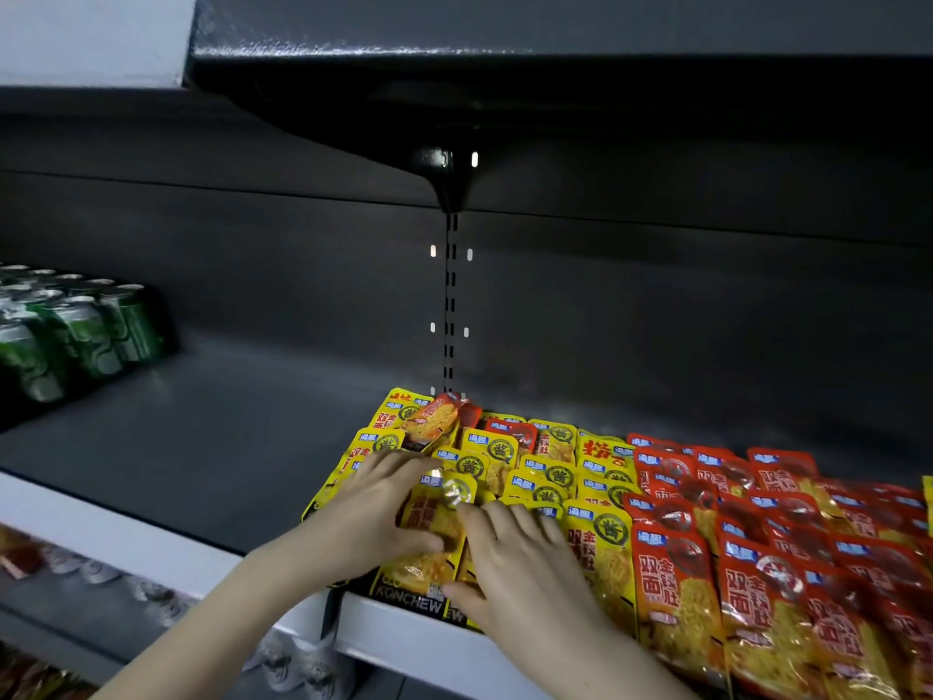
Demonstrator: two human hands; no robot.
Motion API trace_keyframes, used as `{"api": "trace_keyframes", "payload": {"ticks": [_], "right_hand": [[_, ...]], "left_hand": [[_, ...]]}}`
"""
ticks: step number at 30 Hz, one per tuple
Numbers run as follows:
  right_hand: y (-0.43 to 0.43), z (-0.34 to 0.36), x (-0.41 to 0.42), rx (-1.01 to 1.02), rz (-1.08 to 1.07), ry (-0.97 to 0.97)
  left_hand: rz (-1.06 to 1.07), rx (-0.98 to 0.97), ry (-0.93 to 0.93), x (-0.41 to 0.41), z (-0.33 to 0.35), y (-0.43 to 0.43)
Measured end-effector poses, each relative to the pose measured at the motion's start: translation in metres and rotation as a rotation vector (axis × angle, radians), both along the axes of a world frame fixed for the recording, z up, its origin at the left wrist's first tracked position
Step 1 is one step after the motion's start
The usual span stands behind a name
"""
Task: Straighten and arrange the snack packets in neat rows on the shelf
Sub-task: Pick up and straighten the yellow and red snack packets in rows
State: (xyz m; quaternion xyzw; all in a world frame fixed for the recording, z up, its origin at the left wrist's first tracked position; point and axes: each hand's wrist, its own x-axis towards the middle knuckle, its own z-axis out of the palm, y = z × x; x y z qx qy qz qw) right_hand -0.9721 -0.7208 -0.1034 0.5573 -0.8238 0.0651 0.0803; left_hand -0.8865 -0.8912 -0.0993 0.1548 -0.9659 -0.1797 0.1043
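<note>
Yellow snack packets [545, 477] lie in overlapping rows on the grey shelf [192, 447], with red packets [757, 573] in rows to their right. One red packet [439, 419] lies crooked on the yellow ones at the back. My left hand [373, 507] rests flat on the leftmost yellow packets, its thumb under the edge of a front yellow packet [429, 527]. My right hand [515, 563] lies flat with spread fingers on the same packet and its neighbour, at the shelf's front edge.
Green drink cans [65, 330] stand at the shelf's far left. A dark upper shelf [454, 68] overhangs above, with a slotted upright [450, 305] on the back wall. The white shelf lip [151, 543] runs along the front. Goods on a lower shelf [101, 573] show below.
</note>
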Motion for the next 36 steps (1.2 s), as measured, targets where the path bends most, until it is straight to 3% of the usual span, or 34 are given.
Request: {"api": "trace_keyframes", "payload": {"ticks": [4,7,18,23,28,36], "right_hand": [[-0.001,-0.002,-0.002,-0.038,-0.057,-0.011],[0.001,0.006,0.002,-0.010,-0.016,-0.112],[-0.002,0.002,-0.014,0.067,-0.072,-0.091],[-0.012,0.008,-0.029,-0.064,-0.135,-0.118],[-0.028,0.015,-0.046,0.005,-0.203,-0.160],[-0.042,0.017,-0.057,-0.087,-0.261,-0.390]], "left_hand": [[0.005,-0.125,-0.064,0.000,-0.006,0.003],[0.005,-0.105,-0.047,0.000,-0.008,0.001],[-0.019,-0.071,-0.104,-0.001,-0.002,-0.002],[0.053,-0.042,-0.045,-0.003,0.001,0.003],[0.127,-0.107,-0.041,-0.015,-0.002,0.007],[0.140,-0.088,0.020,-0.027,-0.003,0.007]]}}
